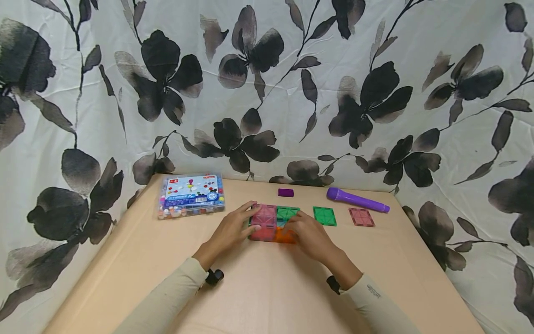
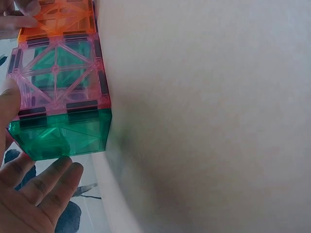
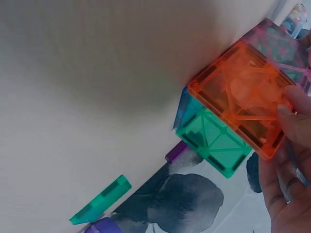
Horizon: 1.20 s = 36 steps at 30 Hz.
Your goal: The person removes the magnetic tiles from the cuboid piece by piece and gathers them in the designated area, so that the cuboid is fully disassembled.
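Observation:
A box-like build of translucent magnetic tiles stands on the table, with pink tiles on its left half. On its left end is a green tile. My left hand steadies this end, its thumb touching the pink part and its other fingers stretched out beside the green tile. My right hand pinches an orange tile at the build's front right, thumb on its face. Behind the orange tile show another green tile and a blue tile. The right fingertips are partly hidden in the head view.
Right of the build lie a loose green tile and a reddish-pink tile. Behind are a small purple block and a purple stick with a wider head. A clear case of coloured pieces lies back left, before a floral cloth.

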### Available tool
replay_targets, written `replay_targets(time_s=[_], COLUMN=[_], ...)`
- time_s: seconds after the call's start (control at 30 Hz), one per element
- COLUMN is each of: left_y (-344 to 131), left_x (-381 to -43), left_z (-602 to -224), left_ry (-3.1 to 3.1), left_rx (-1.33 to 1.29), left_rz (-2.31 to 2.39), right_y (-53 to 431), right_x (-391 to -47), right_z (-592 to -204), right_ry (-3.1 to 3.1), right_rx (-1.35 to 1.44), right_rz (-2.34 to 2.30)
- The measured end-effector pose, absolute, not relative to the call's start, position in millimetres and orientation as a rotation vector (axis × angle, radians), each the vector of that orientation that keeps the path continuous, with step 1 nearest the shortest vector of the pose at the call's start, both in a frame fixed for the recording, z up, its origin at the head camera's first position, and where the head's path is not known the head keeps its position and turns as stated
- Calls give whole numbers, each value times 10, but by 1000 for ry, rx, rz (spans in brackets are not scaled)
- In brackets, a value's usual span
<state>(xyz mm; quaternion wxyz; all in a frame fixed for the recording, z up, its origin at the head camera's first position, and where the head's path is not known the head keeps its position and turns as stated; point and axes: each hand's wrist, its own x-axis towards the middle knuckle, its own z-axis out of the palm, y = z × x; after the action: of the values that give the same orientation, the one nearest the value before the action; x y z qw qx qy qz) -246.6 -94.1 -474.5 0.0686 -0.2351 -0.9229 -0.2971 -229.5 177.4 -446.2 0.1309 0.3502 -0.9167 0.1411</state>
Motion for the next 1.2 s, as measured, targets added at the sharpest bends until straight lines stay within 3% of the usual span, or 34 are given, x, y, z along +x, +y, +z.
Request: replay_targets(time_s=[0.37,0.63,1.2], left_y=[-941,-942,-957], left_x=[-2459,-2456,-2458], left_z=[-4754,-4753,-4775], left_ry=[-2740,-2747,-2735], left_rx=[-743,-730,-732], left_rz=[-917,-933,-937], right_y=[1842,2069,3462], right_x=[-2300,-2283,-2374], right_z=[-4465,-4451,-4354], right_ry=[-2700,-2655,-2617], right_rx=[969,783,-8], right_rz=[466,824,1634])
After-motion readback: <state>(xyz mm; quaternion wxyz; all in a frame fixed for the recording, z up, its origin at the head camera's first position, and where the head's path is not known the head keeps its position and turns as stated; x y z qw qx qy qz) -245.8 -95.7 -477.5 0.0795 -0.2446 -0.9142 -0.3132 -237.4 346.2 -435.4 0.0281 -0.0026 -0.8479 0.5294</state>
